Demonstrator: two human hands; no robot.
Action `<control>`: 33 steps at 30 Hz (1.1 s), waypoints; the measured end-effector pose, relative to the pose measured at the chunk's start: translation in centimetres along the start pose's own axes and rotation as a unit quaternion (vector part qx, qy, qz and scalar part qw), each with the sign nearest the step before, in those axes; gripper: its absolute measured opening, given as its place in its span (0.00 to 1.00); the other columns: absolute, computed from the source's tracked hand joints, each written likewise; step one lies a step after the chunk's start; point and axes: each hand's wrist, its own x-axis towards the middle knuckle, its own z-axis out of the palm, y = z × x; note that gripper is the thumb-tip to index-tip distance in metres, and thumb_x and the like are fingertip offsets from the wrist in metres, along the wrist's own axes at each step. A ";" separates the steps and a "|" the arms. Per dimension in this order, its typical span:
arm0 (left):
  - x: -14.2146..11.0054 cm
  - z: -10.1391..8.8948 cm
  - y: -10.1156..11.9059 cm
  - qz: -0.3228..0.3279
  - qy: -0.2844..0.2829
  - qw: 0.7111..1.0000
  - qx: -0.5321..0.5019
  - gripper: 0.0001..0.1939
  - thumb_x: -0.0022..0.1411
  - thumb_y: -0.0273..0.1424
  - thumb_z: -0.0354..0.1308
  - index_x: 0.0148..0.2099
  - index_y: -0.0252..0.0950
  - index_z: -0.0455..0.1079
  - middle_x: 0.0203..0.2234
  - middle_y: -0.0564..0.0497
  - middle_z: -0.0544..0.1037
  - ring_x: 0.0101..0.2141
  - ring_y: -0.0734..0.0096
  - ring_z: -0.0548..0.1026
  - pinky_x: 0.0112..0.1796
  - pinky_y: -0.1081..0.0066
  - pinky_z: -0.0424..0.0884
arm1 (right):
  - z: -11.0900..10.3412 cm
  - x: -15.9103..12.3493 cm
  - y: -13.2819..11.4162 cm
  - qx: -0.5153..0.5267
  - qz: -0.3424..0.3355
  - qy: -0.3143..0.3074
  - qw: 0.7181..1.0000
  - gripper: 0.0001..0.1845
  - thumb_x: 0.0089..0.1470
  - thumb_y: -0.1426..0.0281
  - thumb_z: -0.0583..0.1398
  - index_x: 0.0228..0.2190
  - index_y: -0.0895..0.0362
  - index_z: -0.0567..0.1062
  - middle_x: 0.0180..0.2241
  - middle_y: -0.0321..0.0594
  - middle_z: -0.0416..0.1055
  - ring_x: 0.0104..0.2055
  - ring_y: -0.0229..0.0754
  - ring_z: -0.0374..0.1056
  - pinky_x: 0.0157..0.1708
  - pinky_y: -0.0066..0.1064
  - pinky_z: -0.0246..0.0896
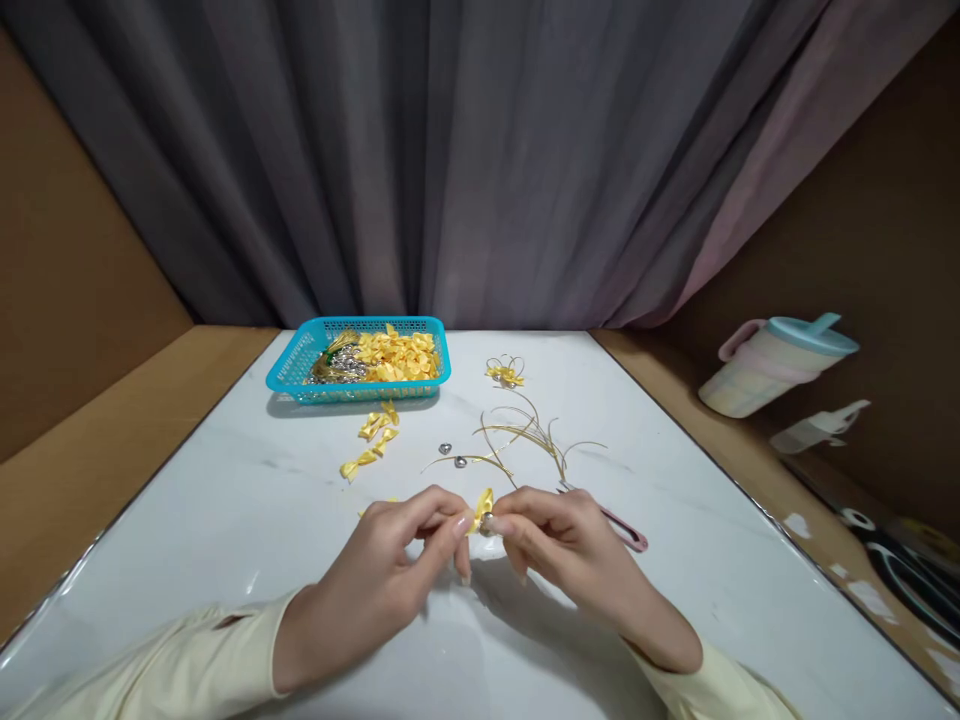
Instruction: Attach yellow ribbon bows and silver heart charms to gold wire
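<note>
Between my two hands, just above the white table (pixel 315 560), is a yellow ribbon bow (pixel 484 500). Thumb and fingers of my left hand (pixel 409 560) pinch its left side. My right hand (pixel 570 545) presses a small silvery bell-like piece (pixel 487 522) against the bow; the fingertips partly cover it. Beyond the hands lie two more small silvery pieces (pixel 460 462) and several loose gold cords (pixel 536 435). Pink-handled tweezers or a small cutter (pixel 634 538) rest partly behind my right hand. Several yellow bows (pixel 367 460) lie to the left.
A blue plastic basket (pixel 360 395) at the back left holds yellow bows, silvery pieces and gold cords. A bow with cord loops (pixel 506 374) lies at the back. On the right ledge stand a tumbler (pixel 772 365) and a clear bottle (pixel 814 430), with black-handled scissors (pixel 911 590) nearer.
</note>
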 end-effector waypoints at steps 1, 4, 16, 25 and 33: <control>0.0 0.1 -0.1 0.006 0.004 1.000 0.009 0.13 0.66 0.35 0.45 0.33 0.35 0.66 0.22 0.54 0.73 0.23 0.76 0.67 0.20 0.79 0.58 | 0.2 0.0 0.0 0.022 0.021 -0.012 0.999 0.18 0.56 0.60 0.56 0.25 0.61 0.74 0.12 0.32 0.62 0.13 0.28 0.49 0.15 0.23 0.44; -0.2 0.1 -0.3 0.035 0.017 0.999 0.039 0.12 0.66 0.33 0.45 0.34 0.35 0.66 0.23 0.54 0.73 0.24 0.77 0.68 0.22 0.79 0.60 | 0.5 0.1 0.0 0.125 0.081 -0.056 0.987 0.20 0.55 0.57 0.56 0.25 0.62 0.73 0.12 0.31 0.62 0.11 0.27 0.46 0.13 0.22 0.42; 0.3 -0.1 -0.3 0.022 0.026 0.999 0.001 0.12 0.65 0.34 0.47 0.33 0.34 0.67 0.23 0.53 0.72 0.24 0.76 0.67 0.21 0.79 0.60 | 0.4 0.3 0.1 0.239 0.122 -0.119 0.956 0.20 0.53 0.57 0.58 0.28 0.63 0.73 0.12 0.30 0.63 0.09 0.25 0.46 0.12 0.21 0.40; 0.6 -0.7 0.0 -0.005 -0.007 0.990 -0.138 0.11 0.64 0.35 0.50 0.34 0.34 0.67 0.18 0.55 0.72 0.19 0.79 0.62 0.22 0.79 0.60 | -0.3 0.5 1.3 0.214 0.143 -0.140 0.956 0.24 0.49 0.60 0.62 0.44 0.57 0.61 0.15 0.27 0.67 0.10 0.28 0.49 0.10 0.18 0.43; 0.4 -0.7 0.1 0.015 -0.048 0.982 -0.184 0.10 0.64 0.34 0.51 0.34 0.33 0.68 0.17 0.54 0.72 0.19 0.80 0.61 0.21 0.78 0.58 | 0.1 0.9 1.7 0.184 0.141 -0.151 0.961 0.11 0.50 0.65 0.59 0.24 0.60 0.68 0.13 0.30 0.65 0.09 0.26 0.50 0.10 0.18 0.45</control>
